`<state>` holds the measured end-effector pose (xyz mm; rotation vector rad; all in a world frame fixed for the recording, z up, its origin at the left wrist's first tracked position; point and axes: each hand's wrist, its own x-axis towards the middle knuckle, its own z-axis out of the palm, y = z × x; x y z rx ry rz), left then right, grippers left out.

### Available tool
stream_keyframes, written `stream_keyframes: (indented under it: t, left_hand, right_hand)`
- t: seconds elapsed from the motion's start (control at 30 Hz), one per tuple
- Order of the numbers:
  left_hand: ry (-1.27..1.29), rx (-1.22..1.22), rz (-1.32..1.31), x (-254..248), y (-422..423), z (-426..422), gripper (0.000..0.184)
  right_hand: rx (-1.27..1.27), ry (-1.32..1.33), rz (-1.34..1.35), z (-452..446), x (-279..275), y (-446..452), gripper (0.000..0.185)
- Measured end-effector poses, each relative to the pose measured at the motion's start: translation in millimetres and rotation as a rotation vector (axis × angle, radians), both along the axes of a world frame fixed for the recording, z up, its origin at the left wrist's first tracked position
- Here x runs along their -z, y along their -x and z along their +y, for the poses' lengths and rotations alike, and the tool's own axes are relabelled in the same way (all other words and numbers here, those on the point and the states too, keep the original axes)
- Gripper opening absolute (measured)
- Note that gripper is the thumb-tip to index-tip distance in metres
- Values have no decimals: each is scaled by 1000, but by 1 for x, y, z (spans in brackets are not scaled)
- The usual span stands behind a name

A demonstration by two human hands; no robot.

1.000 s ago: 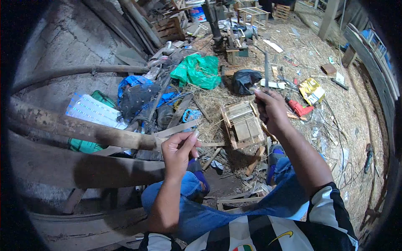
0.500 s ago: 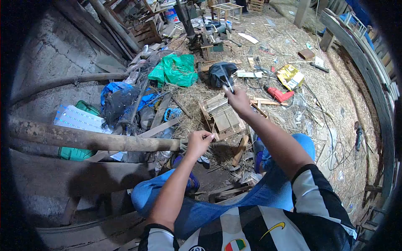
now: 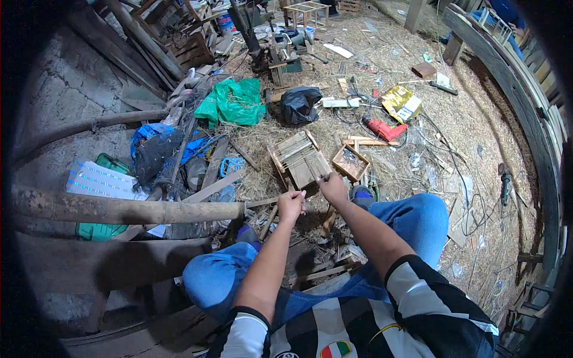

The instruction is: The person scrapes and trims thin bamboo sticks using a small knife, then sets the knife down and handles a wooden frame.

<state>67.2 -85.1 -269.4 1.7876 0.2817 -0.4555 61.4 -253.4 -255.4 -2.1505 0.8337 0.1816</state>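
Note:
Between my knees is a small slatted wooden cage-like box (image 3: 305, 168), tilted, with thin sticks along its top. My right hand (image 3: 334, 190) is at its near right corner, fingers closed; a thin strip runs from the fingertips over the box, but I cannot tell whether it is held. Just left of it and a little lower, my left hand (image 3: 292, 206) is closed in a pinch near the box's front edge; whatever it holds is too small to make out. To the right of the box stands a shallow wooden tray (image 3: 352, 164) with small dark pieces inside.
A red power drill (image 3: 385, 129) lies on the straw-covered ground beyond the tray, near a yellow packet (image 3: 401, 104). Black (image 3: 300, 105) and green plastic bags (image 3: 231, 102) lie ahead. A bamboo pole (image 3: 125, 207) juts in from the left. An angle grinder (image 3: 505, 184) and cables lie right.
My right hand has come down and back from above the box, where it held up a slim, pale tool, to the box's near corner beside my left hand. The view has shifted slightly.

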Motion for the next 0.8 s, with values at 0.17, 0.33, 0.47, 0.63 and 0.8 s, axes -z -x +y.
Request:
stream_keyframes:
  t: [0.17, 0.33, 0.47, 0.63, 0.8]
  left_hand:
    - [-256, -6, -165, 28, -30, -4, 20]
    - [-274, -99, -227, 55, -50, -6, 21]
    - [-250, -131, -138, 41, -57, -15, 22]
    - [-270, -206, -145, 58, -75, -13, 23]
    - [-202, -258, -80, 58, -83, -12, 20]
  right_hand:
    - [25, -128, -38, 3, 24, -2, 45]
    - [15, -138, 47, -1, 45, -4, 46]
    - [-4, -235, 17, -3, 46, 2, 44]
    - [-14, -271, -79, -3, 57, 5, 42]
    - [-89, -240, -49, -10, 64, 7, 44]
